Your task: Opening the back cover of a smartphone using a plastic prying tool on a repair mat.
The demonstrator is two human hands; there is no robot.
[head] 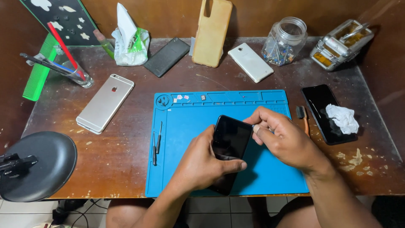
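Note:
A black smartphone (230,138) is held screen-up over the blue work mat (185,126). My left hand (202,162) grips its lower part, thumb across the glass. My right hand (282,137) pinches the phone's upper right edge with fingertips; whether it holds a small tool there I cannot tell. Two thin screwdrivers (157,143) lie on the mat's left side, and tiny parts (181,98) sit in the mat's top compartments.
On the brown table: a silver phone (105,102) face down at left, a black phone (167,56), a tan case (211,31), a white phone (250,62), a glass jar (284,41), a metal box (341,44), a dark phone with crumpled tissue (342,117), a brush (302,116), a black lamp base (40,164).

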